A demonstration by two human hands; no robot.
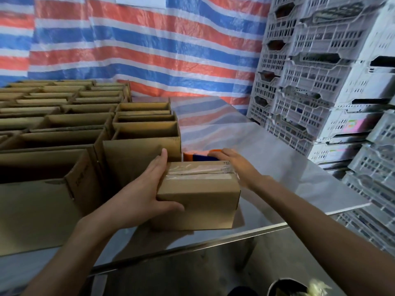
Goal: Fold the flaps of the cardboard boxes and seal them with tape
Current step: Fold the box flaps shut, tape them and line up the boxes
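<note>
Between the hands (141, 189) (233, 163), taped box (198, 199), long axis left-to-right, seam upward.

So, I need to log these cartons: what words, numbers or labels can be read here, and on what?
Nothing is legible.
Dark print on the side wall of the open box: too blurred.
Print at a top corner of the sealed box: too blurred.
Coloured label on a white crate: too small.
</note>
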